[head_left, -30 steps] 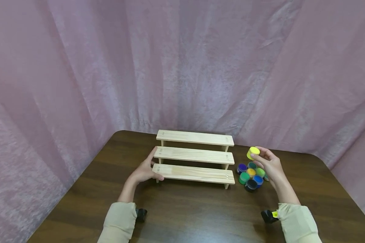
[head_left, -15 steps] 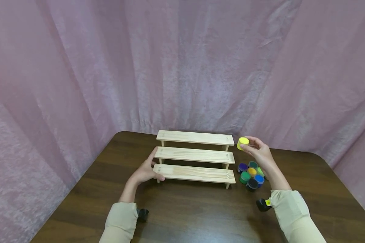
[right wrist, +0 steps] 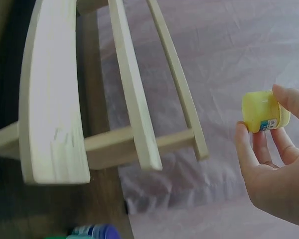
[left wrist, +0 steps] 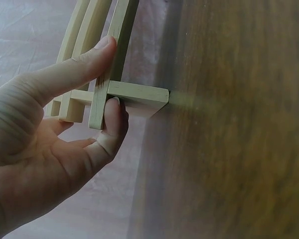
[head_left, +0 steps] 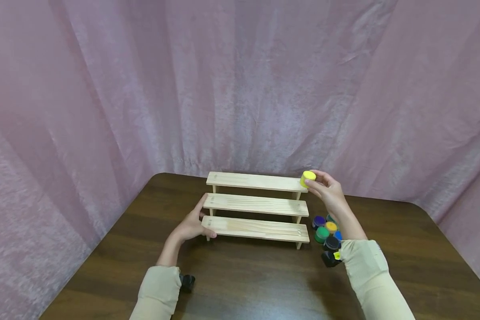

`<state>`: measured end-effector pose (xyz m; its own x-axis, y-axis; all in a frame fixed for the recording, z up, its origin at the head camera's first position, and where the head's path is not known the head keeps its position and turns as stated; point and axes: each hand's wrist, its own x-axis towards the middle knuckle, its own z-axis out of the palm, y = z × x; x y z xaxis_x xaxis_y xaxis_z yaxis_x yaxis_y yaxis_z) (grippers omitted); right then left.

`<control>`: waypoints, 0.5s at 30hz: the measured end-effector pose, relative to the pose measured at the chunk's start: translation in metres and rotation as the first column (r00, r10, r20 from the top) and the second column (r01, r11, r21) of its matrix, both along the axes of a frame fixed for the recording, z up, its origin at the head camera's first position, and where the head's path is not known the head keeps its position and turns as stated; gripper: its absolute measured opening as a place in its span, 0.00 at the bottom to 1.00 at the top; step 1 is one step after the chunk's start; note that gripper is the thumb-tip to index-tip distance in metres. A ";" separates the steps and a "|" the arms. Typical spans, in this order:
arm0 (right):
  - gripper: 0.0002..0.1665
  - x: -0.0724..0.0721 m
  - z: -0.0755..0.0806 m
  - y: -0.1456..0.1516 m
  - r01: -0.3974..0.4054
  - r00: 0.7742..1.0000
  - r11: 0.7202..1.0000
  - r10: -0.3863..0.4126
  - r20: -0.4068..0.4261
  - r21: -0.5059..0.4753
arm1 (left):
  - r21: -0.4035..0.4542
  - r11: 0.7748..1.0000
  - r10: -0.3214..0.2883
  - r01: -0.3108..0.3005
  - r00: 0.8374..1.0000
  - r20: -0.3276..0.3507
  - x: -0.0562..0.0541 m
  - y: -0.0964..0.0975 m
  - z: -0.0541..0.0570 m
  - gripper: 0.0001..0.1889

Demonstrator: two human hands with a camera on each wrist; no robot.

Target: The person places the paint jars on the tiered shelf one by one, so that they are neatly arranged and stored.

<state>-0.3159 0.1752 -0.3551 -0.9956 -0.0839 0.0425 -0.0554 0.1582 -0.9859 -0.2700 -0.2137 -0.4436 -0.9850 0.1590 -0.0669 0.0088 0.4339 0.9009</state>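
Observation:
A pale three-tier wooden stand rests on the dark table. My left hand grips its left end; in the left wrist view the thumb lies on the front board and a finger curls beneath it. In the right hand is a small yellow paint pot, pinched between thumb and fingers. From the head camera the pot overlaps the right end of the top board. The right wrist view has the yellow pot apart from the boards, with a small label on its side.
Several paint pots cluster right of the stand, among them a purple pot, a green pot, an orange pot and a black pot. The right forearm partly hides them. A pink curtain hangs behind the table.
The right hand has carried the yellow paint pot leftward and away from me, from above the pot cluster to the top board's right end. The left hand keeps its grip on the stand.

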 end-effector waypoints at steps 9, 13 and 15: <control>0.37 -0.012 0.005 -0.029 -0.037 0.999 0.999 0.037 0.008 -0.004 | 0.015 1.000 0.002 -0.002 1.000 0.003 0.000 -0.003 0.001 0.68; 0.36 -0.019 0.010 -0.042 -0.067 0.998 0.998 0.068 -0.018 0.021 | 0.015 1.000 -0.003 0.003 1.000 -0.009 -0.001 -0.002 0.003 0.68; 0.35 -0.021 0.011 -0.048 -0.082 0.996 0.996 0.082 -0.019 0.028 | 0.006 1.000 -0.015 0.015 1.000 -0.016 -0.001 -0.002 0.004 0.68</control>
